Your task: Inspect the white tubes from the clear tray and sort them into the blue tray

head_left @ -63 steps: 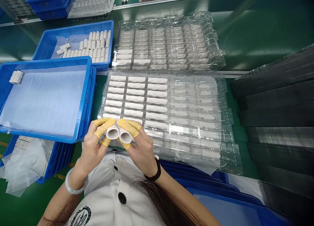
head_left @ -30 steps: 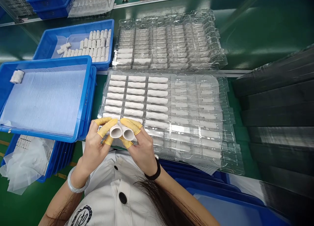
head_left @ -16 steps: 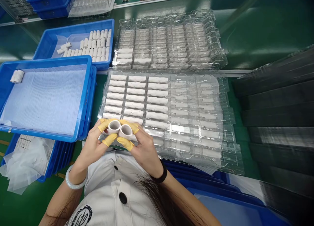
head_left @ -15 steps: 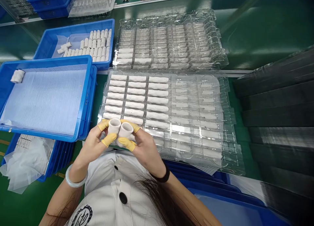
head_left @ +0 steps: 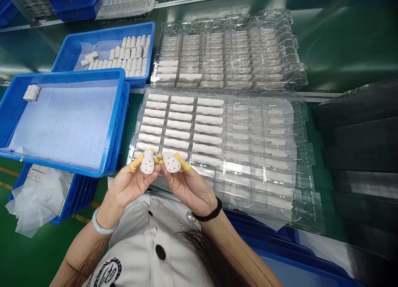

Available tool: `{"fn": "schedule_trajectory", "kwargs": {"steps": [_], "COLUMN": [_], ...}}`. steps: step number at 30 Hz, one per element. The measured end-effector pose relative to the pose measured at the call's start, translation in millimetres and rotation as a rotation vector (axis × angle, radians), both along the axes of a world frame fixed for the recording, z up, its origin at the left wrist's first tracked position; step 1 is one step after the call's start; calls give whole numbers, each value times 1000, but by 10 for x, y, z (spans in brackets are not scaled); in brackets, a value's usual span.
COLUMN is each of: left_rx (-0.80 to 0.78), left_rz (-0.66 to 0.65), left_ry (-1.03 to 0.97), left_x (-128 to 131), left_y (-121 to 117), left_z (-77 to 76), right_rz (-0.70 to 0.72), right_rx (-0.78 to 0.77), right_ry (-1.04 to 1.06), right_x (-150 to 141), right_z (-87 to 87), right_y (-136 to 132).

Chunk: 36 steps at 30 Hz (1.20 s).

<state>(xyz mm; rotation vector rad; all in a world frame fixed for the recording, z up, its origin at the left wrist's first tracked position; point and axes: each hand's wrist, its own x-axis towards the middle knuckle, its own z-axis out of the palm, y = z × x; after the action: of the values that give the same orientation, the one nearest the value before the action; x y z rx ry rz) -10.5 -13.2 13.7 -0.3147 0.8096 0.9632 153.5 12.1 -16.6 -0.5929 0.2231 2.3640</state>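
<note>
My left hand (head_left: 130, 185) pinches a white ceramic tube (head_left: 147, 165) in yellow finger cots, palm up. My right hand (head_left: 186, 188) grips a second white tube (head_left: 172, 163) the same way. Both tubes are held side by side with their closed, holed ends facing me. They hover at the near left corner of a clear plastic tray (head_left: 280, 162). The tray's three left columns hold white tubes lying flat (head_left: 182, 125). Its right columns look unfilled.
A blue bin with a white liner (head_left: 68, 121) and one tube (head_left: 31, 92) sits to the left. Behind it a blue bin (head_left: 77, 50) holds several upright tubes. A second clear tray (head_left: 230, 50) lies farther back. Dark stacked trays (head_left: 357, 154) stand on the right.
Both hands turned the two tubes over: their open ends faced me before, and the closed ends with small holes face me now. My palms rolled upward. The view shifted slightly.
</note>
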Motion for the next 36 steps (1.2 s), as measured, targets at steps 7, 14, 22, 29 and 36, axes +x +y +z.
{"fn": "schedule_trajectory", "kwargs": {"steps": [7,14,22,29,36], "left_rx": [-32,-44,-21,-42,-41], "left_rz": [79,85,72,92,98], "left_ry": [46,81,112,126,176], "left_x": [72,83,78,94,132], "left_y": [21,21,21,15,19], "left_z": [93,89,76,84,111], "right_rz": [-32,-22,-23,-29,-25], "right_rx": [-96,-93,-59,-110,-77], "right_ry": [-13,-19,1,-7,3], "right_x": [-19,-25,-21,-28,-34], "right_z": [-10,-26,-34,-2,-2], "right_y": [-3,2,-3,-6,-3]}}
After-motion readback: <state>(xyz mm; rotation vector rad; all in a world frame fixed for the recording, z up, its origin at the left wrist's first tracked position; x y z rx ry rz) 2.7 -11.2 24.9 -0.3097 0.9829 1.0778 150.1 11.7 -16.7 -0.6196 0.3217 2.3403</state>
